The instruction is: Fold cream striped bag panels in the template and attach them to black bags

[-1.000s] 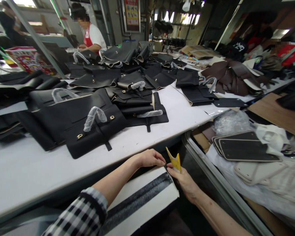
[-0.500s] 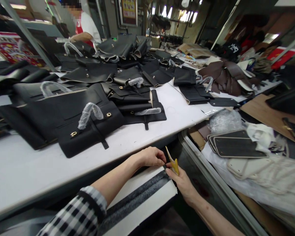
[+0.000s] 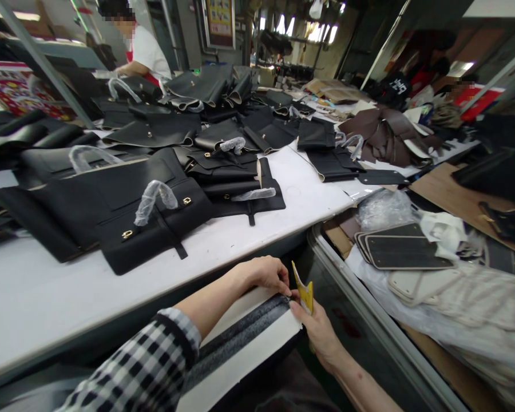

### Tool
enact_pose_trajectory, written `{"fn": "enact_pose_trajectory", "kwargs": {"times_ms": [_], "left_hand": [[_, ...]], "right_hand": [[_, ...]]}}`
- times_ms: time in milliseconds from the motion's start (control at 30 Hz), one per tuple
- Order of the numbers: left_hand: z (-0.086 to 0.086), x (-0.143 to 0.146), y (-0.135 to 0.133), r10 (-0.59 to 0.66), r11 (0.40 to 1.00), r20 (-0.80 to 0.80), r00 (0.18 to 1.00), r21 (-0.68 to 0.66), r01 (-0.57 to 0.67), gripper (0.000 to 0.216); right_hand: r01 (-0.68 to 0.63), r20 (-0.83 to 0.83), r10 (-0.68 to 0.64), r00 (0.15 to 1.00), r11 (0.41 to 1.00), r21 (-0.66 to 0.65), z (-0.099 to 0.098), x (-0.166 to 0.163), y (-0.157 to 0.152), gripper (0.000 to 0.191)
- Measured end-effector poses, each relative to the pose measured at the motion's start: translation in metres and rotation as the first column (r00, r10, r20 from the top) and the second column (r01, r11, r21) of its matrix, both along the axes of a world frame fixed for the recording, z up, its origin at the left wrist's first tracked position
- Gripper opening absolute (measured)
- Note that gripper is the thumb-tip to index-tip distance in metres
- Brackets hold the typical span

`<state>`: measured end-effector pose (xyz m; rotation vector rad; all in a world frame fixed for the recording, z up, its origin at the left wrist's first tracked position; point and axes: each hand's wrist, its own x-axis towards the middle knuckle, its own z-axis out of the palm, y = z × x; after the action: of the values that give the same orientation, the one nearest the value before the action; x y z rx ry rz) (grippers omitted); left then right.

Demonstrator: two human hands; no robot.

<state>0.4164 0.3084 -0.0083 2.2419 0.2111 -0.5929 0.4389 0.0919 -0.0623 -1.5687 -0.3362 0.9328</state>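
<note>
On my feed, black bags (image 3: 150, 243) lie at left on a white table (image 3: 240, 234). Nearer, I have a white panel (image 3: 240, 340) with a dark stripe. The left hand (image 3: 268, 272) bunches its fingertips at the panel's far right end; whether clamped, I cannot tell. The right hand (image 3: 317, 326) grips a yellow tool (image 3: 305, 294), thumb beside the panel.

fingers (image 3: 284, 284) reached dark strip (image 3: 244, 331)
</note>
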Motion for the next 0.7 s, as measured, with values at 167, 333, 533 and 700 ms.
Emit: {"fn": "enact_pose_trajectory", "kwargs": {"times_ms": [167, 333, 533, 700], "left_hand": [[0.000, 0.004, -0.001, -0.069, 0.998, -0.028, 0.997, 0.002, 0.069, 0.026], [-0.003, 0.006, -0.003, -0.025, 0.999, -0.028, 0.999, 0.037, 0.026, 0.029], [0.012, -0.027, -0.005, 0.238, 0.971, 0.108, 0.965, -0.029, -0.236, 0.070], [0.033, -0.139, 0.010, 0.650, 0.760, 0.348, 0.676, -0.266, -0.593, 0.054]], "right_hand": [[0.102, -0.167, -0.121, 0.978, 0.988, -0.115, 0.010, -0.012, -0.012, 0.062], [0.166, -0.225, -0.175, 0.958, 0.984, -0.060, 0.011, -0.015, -0.003, 0.064], [-0.098, 0.051, 0.111, 0.992, 0.971, -0.219, 0.010, 0.011, -0.002, 0.069], [-0.356, 0.449, 0.446, 0.774, 0.893, -0.274, 0.030, 0.057, 0.013, 0.065]]}}
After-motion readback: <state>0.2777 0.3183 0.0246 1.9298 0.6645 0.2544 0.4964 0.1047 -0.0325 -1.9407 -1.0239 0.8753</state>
